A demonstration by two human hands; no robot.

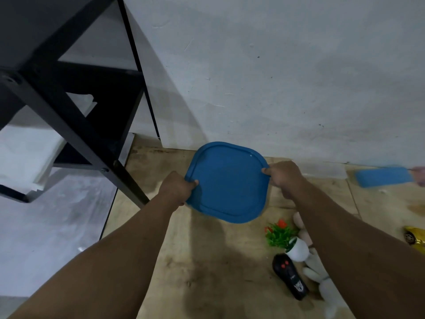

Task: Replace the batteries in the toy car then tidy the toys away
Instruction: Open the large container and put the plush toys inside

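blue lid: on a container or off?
Off. Both hands, left hand and right hand, hold the blue lid by opposite edges above the floor; no container visible beneath it.

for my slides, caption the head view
Both hands, left hand and right hand, hold a blue lid above scattered toys.

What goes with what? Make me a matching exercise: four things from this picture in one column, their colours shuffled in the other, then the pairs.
Things:
1. lid held in both hands
2. remote control on the floor
3. toy car at the right edge
4. plant pot

Colours:
A. white
B. yellow
C. blue
D. black with red buttons

Pairs: 1-C, 2-D, 3-B, 4-A
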